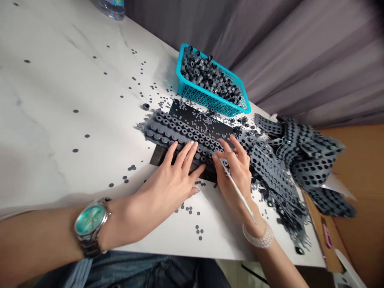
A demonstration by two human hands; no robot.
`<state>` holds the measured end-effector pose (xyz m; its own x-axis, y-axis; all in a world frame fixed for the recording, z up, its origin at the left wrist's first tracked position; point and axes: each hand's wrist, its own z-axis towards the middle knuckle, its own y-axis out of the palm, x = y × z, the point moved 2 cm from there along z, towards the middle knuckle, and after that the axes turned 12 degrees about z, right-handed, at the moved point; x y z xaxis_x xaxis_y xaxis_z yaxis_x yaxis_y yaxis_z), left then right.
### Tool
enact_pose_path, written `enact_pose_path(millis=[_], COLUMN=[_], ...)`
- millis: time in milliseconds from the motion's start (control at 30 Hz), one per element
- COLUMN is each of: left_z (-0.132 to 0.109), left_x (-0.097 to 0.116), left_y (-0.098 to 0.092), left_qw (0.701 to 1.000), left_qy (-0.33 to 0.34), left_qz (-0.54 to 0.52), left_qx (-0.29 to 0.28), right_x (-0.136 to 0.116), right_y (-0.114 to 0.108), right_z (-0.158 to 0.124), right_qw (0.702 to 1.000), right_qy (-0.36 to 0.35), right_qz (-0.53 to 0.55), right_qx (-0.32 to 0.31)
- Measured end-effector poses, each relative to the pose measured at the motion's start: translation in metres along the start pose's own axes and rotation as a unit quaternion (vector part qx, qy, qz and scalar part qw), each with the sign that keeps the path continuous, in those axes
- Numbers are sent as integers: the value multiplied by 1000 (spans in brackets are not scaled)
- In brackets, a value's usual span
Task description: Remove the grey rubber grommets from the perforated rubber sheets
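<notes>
A dark grey rubbery strip with rows of raised round rings lies slantwise on a black board. My left hand rests on its near edge, fingers stretched out and pressing flat. In my right hand is a thin white stick, pinched between thumb and fingers, its tip down at the rings near the strip's right part. The other fingertips of that hand touch the strip's far side. The stick's very tip is hard to make out. Small dark discs lie around the strip.
Behind the strip stands a turquoise basket full of small dark ring pieces. Perforated grey sheets are heaped at the right, over the table edge onto a cardboard box. A pink-handled cutter lies on cardboard. A bottle stands at the back.
</notes>
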<state>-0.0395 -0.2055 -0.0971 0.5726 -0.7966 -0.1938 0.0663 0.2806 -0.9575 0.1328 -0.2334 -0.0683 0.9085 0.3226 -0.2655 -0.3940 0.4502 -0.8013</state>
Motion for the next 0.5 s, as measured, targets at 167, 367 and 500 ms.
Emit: enact_pose_path(millis=[167, 367, 500], left_z=[-4, -6, -6], left_x=[6, 9, 9], left_y=[-12, -15, -16], left_qw=[998, 996, 996], left_qy=[-43, -43, -38], left_qz=[30, 70, 71], left_qx=[-22, -35, -29], right_x=[-12, -18, -19], right_y=[0, 2, 4], right_z=[-10, -9, -6], right_qw=[994, 986, 982], right_qy=[-88, -138, -155], right_qz=[42, 36, 9], right_qx=[-51, -82, -103])
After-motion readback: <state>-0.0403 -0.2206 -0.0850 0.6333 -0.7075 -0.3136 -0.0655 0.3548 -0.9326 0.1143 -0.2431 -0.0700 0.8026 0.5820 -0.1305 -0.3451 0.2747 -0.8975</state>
